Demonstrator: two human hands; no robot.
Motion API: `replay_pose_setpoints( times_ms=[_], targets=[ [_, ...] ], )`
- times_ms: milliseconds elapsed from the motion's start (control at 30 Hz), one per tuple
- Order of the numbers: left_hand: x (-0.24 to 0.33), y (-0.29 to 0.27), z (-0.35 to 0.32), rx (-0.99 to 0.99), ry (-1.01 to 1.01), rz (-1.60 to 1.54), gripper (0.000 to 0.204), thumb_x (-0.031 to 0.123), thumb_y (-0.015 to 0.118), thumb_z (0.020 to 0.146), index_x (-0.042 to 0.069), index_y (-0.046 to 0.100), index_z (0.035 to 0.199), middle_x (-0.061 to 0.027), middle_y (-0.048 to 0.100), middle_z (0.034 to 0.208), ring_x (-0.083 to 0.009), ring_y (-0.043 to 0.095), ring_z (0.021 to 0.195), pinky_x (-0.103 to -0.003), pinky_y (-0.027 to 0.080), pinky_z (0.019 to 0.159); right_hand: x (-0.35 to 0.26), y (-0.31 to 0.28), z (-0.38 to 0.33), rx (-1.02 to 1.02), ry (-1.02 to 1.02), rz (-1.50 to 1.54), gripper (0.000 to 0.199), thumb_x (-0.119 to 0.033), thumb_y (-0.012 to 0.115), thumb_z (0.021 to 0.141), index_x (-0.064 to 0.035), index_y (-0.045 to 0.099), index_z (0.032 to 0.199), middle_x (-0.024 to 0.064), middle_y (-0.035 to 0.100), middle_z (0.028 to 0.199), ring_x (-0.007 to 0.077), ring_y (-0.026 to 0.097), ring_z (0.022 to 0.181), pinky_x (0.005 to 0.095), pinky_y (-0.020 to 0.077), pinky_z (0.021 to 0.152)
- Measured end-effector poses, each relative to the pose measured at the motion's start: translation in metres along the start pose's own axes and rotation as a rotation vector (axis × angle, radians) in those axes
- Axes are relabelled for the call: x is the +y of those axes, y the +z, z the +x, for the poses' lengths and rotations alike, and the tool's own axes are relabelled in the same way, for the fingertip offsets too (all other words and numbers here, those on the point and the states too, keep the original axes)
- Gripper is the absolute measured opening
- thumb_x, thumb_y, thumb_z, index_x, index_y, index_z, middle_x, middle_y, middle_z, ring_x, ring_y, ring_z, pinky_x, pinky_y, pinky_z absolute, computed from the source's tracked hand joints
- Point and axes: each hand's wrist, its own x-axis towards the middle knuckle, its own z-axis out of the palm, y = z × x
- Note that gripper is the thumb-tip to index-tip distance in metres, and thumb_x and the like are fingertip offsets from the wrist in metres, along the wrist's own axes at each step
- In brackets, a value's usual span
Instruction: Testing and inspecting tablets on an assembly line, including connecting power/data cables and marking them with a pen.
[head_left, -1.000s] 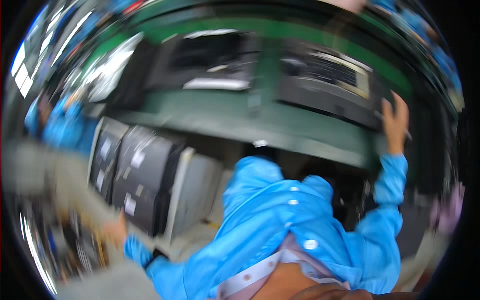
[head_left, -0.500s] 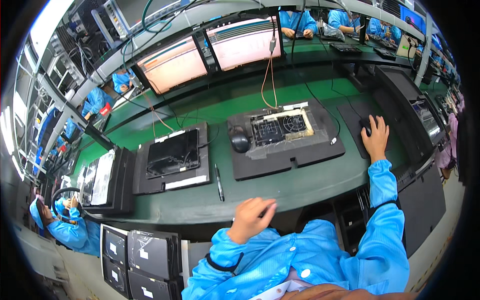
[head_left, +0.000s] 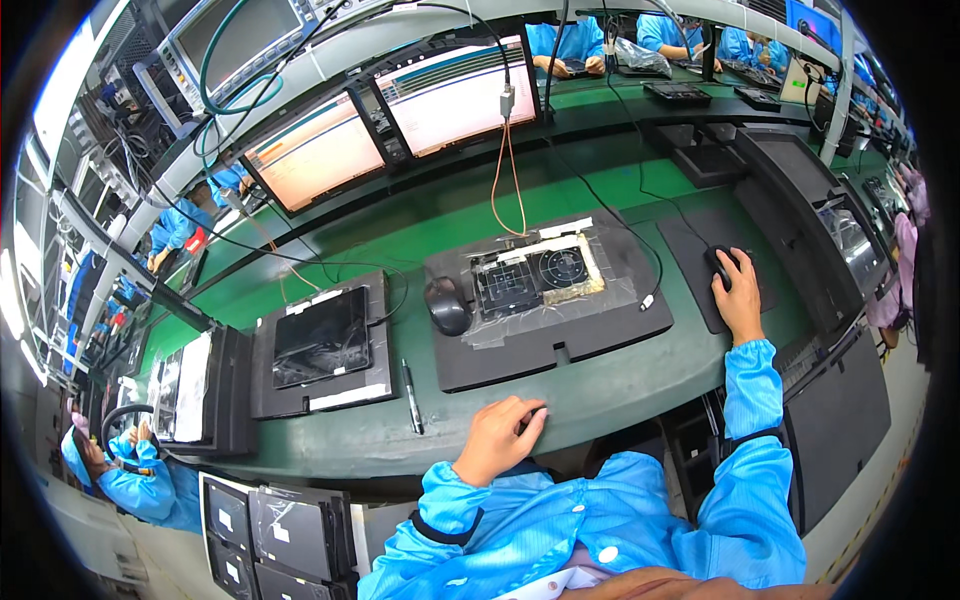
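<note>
My right hand [head_left: 740, 302] rests over a black computer mouse [head_left: 714, 264] on a dark mouse pad [head_left: 690, 285] at the right of the green bench. My left hand [head_left: 500, 438] is at the bench's front edge with its fingers curled in; a small dark spot shows by the fingertips, but I cannot make out what it is. Ahead of it a dark foam board [head_left: 500, 372] carries a black panel with printed patterns [head_left: 530, 278] under clear film. A second black mouse [head_left: 448, 306] sits on that board. Left of my left hand lies a pen [head_left: 411, 397].
A black tablet-like device [head_left: 322, 337] lies on another foam board at left. Two lit monitors [head_left: 455, 95] stand behind, with cables hanging down. Black trays [head_left: 800, 175] stand at right, a dark stand [head_left: 230, 390] at left. Co-workers in blue [head_left: 150, 475] sit around.
The view has shifted, so the bench things sit lower and further left. My right hand stays on the mouse. My left hand's thumb has drawn in closer to its fingers.
</note>
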Motion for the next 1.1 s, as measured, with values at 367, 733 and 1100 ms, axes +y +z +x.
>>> replay_pose_setpoints(
  times_ms=[367,733,1100],
  targets=[
    [0.000,0.000,-0.003,0.008,-0.019,-0.011,0.013,0.007,0.076,0.084,0.007,0.074,0.096,-0.0038,0.058,0.068,-0.0157,0.052,0.051,-0.031,0.042,0.050,0.002,0.002,0.000,0.001,0.014,0.039,0.041,-0.009,0.066,0.086,-0.0067,0.067,0.127,0.0172,0.054,0.140,0.0379,0.054,0.128,0.0433,0.0462,0.106],
    [0.004,0.011,-0.007,0.002,-0.085,-0.023,0.008,0.003,0.074,0.086,0.004,0.073,0.094,-0.0061,0.058,0.070,-0.0149,0.054,0.054,-0.030,0.043,0.051,-0.038,-0.044,0.061,0.466,-0.218,0.009,0.043,-0.026,0.071,0.084,-0.0087,0.066,0.123,0.0126,0.064,0.121,0.0334,0.060,0.113,0.0468,0.0470,0.101],
    [0.009,0.010,-0.006,0.018,-0.087,0.070,0.010,0.005,0.075,0.084,0.005,0.072,0.093,-0.0069,0.059,0.071,-0.0207,0.055,0.056,-0.034,0.044,0.053,0.126,-0.205,0.145,-0.564,-0.044,-0.417,0.067,-0.033,0.076,0.075,0.0008,0.060,0.131,0.0228,0.056,0.129,0.0394,0.056,0.122,0.0442,0.0463,0.103]
  ],
)
